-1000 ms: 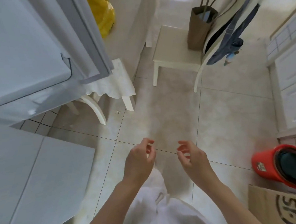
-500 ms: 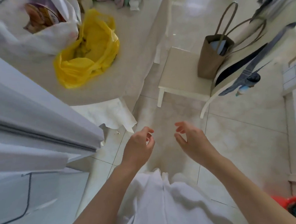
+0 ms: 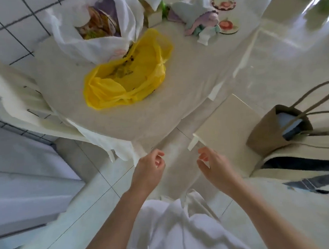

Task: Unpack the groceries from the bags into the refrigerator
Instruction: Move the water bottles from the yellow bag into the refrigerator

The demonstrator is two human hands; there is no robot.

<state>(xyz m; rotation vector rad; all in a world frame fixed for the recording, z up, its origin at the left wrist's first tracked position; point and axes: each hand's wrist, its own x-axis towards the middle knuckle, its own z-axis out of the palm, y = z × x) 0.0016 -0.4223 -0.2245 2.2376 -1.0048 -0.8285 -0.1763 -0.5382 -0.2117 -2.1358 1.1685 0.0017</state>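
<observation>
Currently both bare hands hang in the air over the pale tiled floor, just off the near edge of the round table with its off-white cloth, touching nothing. Left hand: fingers curled loosely inward, thumb close to the forefinger, nothing held. Right hand: fingers half curled, thumb apart from them, palm turned toward the left hand, nothing held. A gap of bare floor shows between the two hands. Crumpled yellow plastic grocery bag lies slumped on the table toward its left edge, mouth open; contents too blurred to tell. White plastic grocery bag stands touching it on the far side, near the table's far-left edge, mouth open on colourful packaged goods that cannot be identified. Near the far edge of the table lie a heap of pastel cloth and round floral coasters. Cream wooden chair stands beside the table's right edge, with a brown fabric tote bag with long handles on it. Grey-white refrigerator surface fills the lower left corner of the view, well apart from both bags. Person's white garment shows at bottom centre.
</observation>
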